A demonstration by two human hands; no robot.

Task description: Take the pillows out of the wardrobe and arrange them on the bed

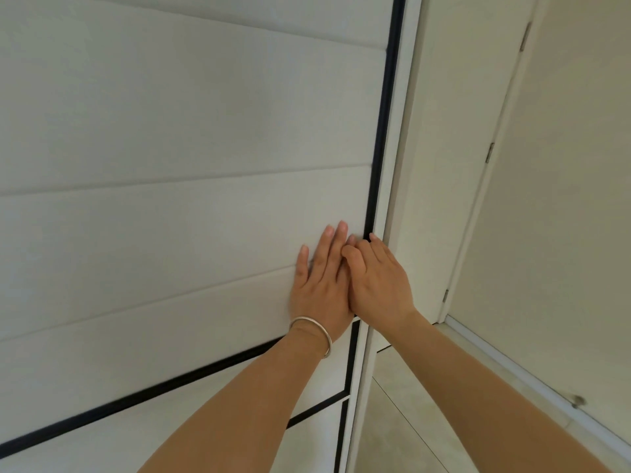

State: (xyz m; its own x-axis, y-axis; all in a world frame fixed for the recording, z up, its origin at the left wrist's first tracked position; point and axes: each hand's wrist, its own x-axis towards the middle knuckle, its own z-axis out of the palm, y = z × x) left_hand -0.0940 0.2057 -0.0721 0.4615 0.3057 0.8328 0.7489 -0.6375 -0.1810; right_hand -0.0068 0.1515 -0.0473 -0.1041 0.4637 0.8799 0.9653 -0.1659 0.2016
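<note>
1. Head view: both hands are up against a white panelled wardrobe door (170, 131), which has horizontal grooves and a black trim strip (384, 131) running down its right edge.
2. The left hand (321, 285), with a silver bangle (312, 331) at the wrist, lies flat on the panel near the door's right edge. Its grip is fully open, fingers spread, and it has hold of nothing; it only presses on the surface.
3. The right hand (379, 281) sits just beside it and partly over it. Its fingers (374, 238) curl toward the black trim at the door's edge; its grip looks partly closed on that edge, though how far the fingertips hook behind it cannot be seen.
4. To the right stands a cream hinged door (563, 199), and pale floor tiles (392, 421) show below.
5. The pillows are not in view, and neither is the bed. By the task they should be inside the wardrobe, behind this door.
6. Judgement: the step in hand is moving this door, and the task looks barely begun.
7. To do it well, the flat left palm should push evenly along the door's travel, while the right fingertips pull at the edge.
8. Fingers should stay clear of the gap between edge and frame, where they could be pinched.
9. The door should travel far enough to give both arms room to reach in.
</note>
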